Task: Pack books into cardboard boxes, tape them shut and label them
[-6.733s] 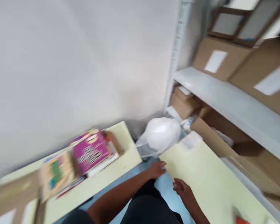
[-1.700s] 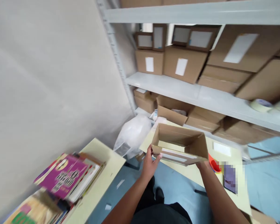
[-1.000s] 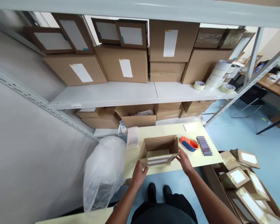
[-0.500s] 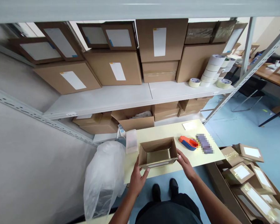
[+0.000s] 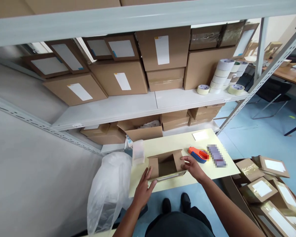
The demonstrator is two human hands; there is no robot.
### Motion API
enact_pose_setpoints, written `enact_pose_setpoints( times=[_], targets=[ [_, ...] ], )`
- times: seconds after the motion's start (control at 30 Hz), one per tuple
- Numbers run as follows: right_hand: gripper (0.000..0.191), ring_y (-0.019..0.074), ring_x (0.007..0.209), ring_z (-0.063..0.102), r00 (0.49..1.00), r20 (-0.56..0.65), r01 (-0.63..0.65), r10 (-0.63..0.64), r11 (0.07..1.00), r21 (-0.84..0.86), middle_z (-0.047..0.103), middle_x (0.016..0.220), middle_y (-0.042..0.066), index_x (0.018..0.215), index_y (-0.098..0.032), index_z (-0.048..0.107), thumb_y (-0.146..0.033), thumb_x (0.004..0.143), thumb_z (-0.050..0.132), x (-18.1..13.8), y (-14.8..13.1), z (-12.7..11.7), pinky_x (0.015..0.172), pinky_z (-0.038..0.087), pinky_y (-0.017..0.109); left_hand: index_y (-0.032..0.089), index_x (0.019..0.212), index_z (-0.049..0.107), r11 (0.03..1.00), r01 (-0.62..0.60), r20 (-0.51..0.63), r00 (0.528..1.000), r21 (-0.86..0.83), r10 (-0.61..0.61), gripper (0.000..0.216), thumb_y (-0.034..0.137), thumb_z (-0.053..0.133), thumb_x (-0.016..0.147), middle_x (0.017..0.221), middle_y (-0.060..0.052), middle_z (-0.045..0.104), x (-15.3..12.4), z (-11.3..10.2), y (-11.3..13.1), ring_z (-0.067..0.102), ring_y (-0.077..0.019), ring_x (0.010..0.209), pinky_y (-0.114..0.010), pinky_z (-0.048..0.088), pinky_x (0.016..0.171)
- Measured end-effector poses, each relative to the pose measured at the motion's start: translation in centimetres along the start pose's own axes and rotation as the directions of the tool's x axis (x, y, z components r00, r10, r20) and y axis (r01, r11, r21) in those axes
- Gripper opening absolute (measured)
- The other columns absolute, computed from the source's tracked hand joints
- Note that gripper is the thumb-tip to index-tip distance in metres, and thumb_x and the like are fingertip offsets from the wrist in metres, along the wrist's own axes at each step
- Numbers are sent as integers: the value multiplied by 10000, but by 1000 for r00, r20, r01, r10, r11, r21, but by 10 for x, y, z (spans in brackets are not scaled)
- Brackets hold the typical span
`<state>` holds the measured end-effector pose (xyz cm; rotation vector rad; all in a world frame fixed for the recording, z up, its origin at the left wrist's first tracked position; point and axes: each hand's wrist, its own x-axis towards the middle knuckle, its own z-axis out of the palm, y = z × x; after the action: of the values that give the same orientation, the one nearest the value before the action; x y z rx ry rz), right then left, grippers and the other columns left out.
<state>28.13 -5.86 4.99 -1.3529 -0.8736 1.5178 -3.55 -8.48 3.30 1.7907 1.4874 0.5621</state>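
Fingers of left hand (image 5: 142,192) spread, touching left end of brown cardboard box (image 5: 166,161) on pale bench (image 5: 167,143), top open, end flaps (image 5: 153,167) tipped inward, white strip (image 5: 169,176) along near side, fingers of right hand (image 5: 192,168) bent at right flap, grip unclear

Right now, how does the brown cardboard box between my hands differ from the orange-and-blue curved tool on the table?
The brown cardboard box is larger than the orange-and-blue curved tool. The box is straight-sided; the tool curves. Your left hand and right hand touch the box, not the tool. Both appear to rest on the pale yellow table.
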Motion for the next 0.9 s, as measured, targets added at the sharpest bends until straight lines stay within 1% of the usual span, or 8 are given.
enact_pose_setpoints(
  times=[0.13, 0.2, 0.3, 0.43, 0.53, 0.63, 0.7, 0.9],
  targets=[
    [390, 242, 813, 691, 1000, 0, 28, -28, 997, -78, 759, 925, 50, 1080, -218, 751, -312, 702, 749, 12, -2, -2, 738, 540, 396, 283, 1535, 419, 996, -3, -60, 998, -90, -3, 571, 490, 427, 1004, 1603, -70, 422, 4, 1, 5, 336, -232, 1508, -452, 268, 1243],
    [351, 273, 859, 699, 1000, -8, 17, -18, 995, -101, 768, 969, 72, 1040, -218, 776, -368, 726, 734, 12, -6, -5, 753, 563, 432, 251, 1487, 483, 986, 42, -105, 993, -162, -59, 557, 506, 431, 994, 1553, -91, 487, 7, 2, 10, 403, -243, 1468, -451, 302, 1224],
    [400, 344, 1102, 666, 1000, -9, -15, 14, 994, -109, 750, 1161, 106, 1038, -243, 795, -549, 839, 631, 8, -12, -10, 834, 579, 491, 223, 1397, 553, 963, 122, -170, 971, -239, -165, 541, 542, 433, 977, 1447, -109, 585, 13, 5, 19, 545, -258, 1338, -425, 434, 1113],
    [397, 370, 1347, 514, 993, 29, 118, -114, 963, -243, 654, 1375, 98, 952, -257, 802, -607, 833, 658, 5, -13, -10, 1013, 512, 519, 212, 1323, 572, 952, 204, -225, 940, -227, -255, 539, 577, 444, 948, 1252, -103, 685, 22, 10, 28, 668, -256, 1096, -399, 514, 962],
    [346, 344, 1158, 640, 986, -10, 151, -166, 919, -364, 673, 1311, 119, 997, -249, 767, -511, 774, 726, 12, -11, -4, 975, 534, 524, 201, 1390, 516, 955, 223, -277, 922, -195, -272, 580, 557, 469, 933, 1276, -117, 670, 27, 13, 29, 662, -271, 1128, -402, 507, 973],
    [565, 277, 934, 698, 969, -105, 157, -222, 889, -430, 642, 1330, 122, 1297, -266, 647, -396, 750, 706, 23, -14, 3, 902, 568, 526, 176, 1483, 426, 960, 220, -304, 915, -174, -265, 654, 531, 475, 935, 1393, -153, 612, 29, 17, 24, 596, -292, 1277, -416, 472, 1044],
    [642, 268, 964, 692, 951, -77, 230, -301, 849, -475, 589, 1415, 103, 1379, -304, 595, -332, 744, 684, 27, -19, 6, 928, 564, 520, 154, 1499, 408, 960, 229, -306, 913, -161, -270, 680, 533, 468, 938, 1474, -174, 551, 29, 21, 21, 523, -301, 1371, -426, 429, 1105],
    [399, 351, 1345, 538, 920, 159, 389, -358, 780, -490, 570, 1481, 72, 1186, -303, 760, -393, 799, 716, 23, -23, 3, 1132, 434, 539, 172, 1583, 260, 896, 358, -269, 864, -263, -425, 719, 558, 379, 987, 1548, -148, 489, 29, 34, 21, 497, -274, 1408, -380, 440, 1107]
  ],
)
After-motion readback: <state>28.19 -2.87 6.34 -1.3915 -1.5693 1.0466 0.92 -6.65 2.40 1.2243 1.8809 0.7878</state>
